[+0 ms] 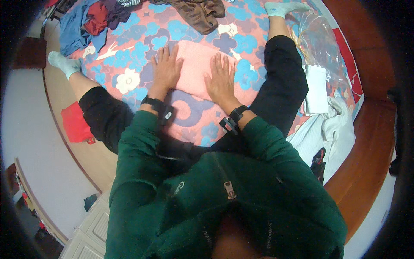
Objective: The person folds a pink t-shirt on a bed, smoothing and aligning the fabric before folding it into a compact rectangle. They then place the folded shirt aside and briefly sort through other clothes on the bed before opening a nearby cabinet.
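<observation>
A folded pink cloth [193,69] lies flat on a flowered bedspread [190,132], between my spread legs. My left hand [166,68] rests palm down at the cloth's left edge, its fingers apart and pointing away from me. At the cloth's right side, my right hand [221,79] lies flat on it, also palm down with spread fingers. Neither hand grasps anything. Each wrist bears a black strap with a small device.
Blue, red and purple clothes [97,19] lie in a heap at the far left, and a brown garment [202,14] at the far middle. To the right are a clear plastic bag [318,45], a folded white cloth [316,90] and a crumpled white garment [339,129].
</observation>
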`<state>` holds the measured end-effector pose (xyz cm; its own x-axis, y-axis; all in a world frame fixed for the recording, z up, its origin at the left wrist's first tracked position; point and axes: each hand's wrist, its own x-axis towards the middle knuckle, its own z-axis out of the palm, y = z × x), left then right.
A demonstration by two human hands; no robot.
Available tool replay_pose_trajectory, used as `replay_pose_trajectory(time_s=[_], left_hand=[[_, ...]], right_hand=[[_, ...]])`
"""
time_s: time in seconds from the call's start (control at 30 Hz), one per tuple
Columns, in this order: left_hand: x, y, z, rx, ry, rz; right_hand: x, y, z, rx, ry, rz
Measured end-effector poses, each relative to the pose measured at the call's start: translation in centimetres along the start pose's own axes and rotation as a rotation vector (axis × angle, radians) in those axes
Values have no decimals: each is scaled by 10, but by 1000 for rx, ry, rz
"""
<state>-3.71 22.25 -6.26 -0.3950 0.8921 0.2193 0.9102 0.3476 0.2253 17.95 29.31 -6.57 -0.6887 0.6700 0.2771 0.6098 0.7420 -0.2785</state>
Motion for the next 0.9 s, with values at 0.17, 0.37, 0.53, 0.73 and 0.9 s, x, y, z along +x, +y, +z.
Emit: replay_pose_trajectory(time_s=[0.17,0.37,0.53,0.73,0.9], left_hand=[[11,-33,8,30,-70,109],[-2,-34,-8,-468,-156,-8],[-6,-40,1,-875,-157,-271],[9,-51,-31,-1201,-509,-678],[-6,-37,-73,-1147,-537,-945]], right_hand=[[8,-4,9,-25,2,193],[-4,-1,-22,443,117,552],[3,-5,-39,580,77,754],[4,1,-59,1609,-120,1049],[9,12,-57,2144,-391,1046]])
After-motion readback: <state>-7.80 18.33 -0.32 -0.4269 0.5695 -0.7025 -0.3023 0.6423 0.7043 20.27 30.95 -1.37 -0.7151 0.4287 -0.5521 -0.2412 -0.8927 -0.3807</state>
